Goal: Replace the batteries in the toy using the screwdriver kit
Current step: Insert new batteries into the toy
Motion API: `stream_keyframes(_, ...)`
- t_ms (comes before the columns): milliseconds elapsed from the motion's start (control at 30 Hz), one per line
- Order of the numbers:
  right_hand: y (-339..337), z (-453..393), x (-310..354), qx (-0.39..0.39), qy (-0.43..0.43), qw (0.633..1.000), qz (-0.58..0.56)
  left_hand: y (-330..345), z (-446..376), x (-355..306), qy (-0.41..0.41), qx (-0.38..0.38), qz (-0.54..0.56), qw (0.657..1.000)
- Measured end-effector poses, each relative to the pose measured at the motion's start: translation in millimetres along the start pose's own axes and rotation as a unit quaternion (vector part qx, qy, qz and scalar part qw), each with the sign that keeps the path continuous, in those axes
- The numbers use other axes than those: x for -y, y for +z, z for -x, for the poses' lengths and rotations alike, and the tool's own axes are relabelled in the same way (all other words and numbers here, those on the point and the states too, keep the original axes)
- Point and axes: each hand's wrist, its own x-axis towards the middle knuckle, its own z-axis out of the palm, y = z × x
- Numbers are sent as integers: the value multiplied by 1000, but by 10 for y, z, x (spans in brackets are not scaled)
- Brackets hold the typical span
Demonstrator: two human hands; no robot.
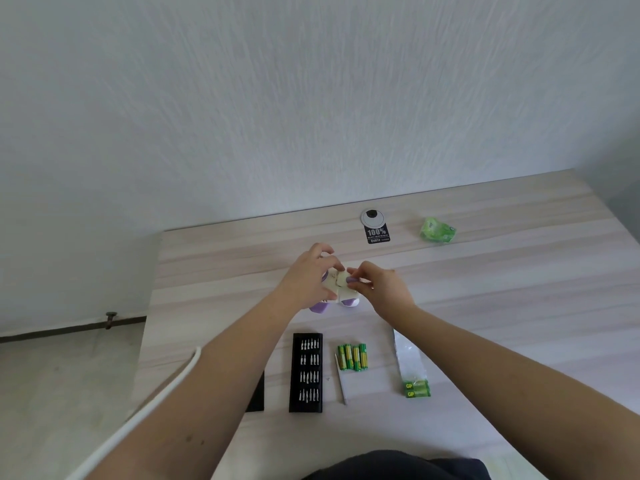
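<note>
The left hand [308, 278] grips the white-and-purple plastic toy [337, 292] mid-table; the right hand [375, 285] pinches its top. Nearer lie the black screwdriver-bit tray [306, 372] and 4 green batteries [353, 356].

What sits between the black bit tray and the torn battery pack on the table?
In the head view, four loose green batteries lie side by side between the bit tray and the pack, with a slim screwdriver just beneath them.
</note>
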Motion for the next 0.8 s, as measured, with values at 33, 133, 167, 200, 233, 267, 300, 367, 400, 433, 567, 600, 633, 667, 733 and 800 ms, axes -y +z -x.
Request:
stream_keyframes(33,10,20,6,-5,-2,1000,0,-2,8,4,2,2,-1,1000)
stream_keyframes(133,32,42,17,-11,-17,999,36,8,18,9,6,-7,31,999)
stream_keyframes(167,37,45,20,-13,-23,999,47,12,19,-1,3,-17,50,999)
stream_keyframes(200,44,39,12,-15,-28,998,61,18,16,-13,1,-30,63,998)
stream_keyframes(233,46,37,12,-14,-31,997,74,27,13,-26,1,-45,70,997)
stream_keyframes(267,46,38,14,-13,-33,996,80,37,14,-37,0,-57,73,996)
stream_keyframes(300,44,43,15,-12,-33,996,80,46,16,-47,-3,-66,74,995)
stream_keyframes(367,33,60,19,-14,-36,996,76,60,23,-54,-8,-76,74,994)
stream_keyframes(400,29,66,19,-17,-39,996,74,68,23,-51,-10,-78,76,994)
stream_keyframes(433,29,77,25,-19,-39,997,67,72,20,-47,-8,-79,80,994)
stream_keyframes(567,79,106,32,-26,-22,999,42,99,15,-33,-3,-76,74,994)
stream_keyframes(600,94,104,25,-24,-22,998,48,108,16,-25,-3,-78,69,995)
stream_keyframes(633,100,103,20,-23,-24,998,56,115,19,-22,-3,-81,65,995)
stream_keyframes(667,104,98,10,-23,-28,997,61,124,19,-16,-4,-83,62,995)
stream_keyframes(733,91,89,14,-25,-33,998,56,128,16,-14,-4,-85,57,995)
stream_keyframes(800,84,83,16,-25,-24,999,33,122,4,-19,-6,-86,54,995)
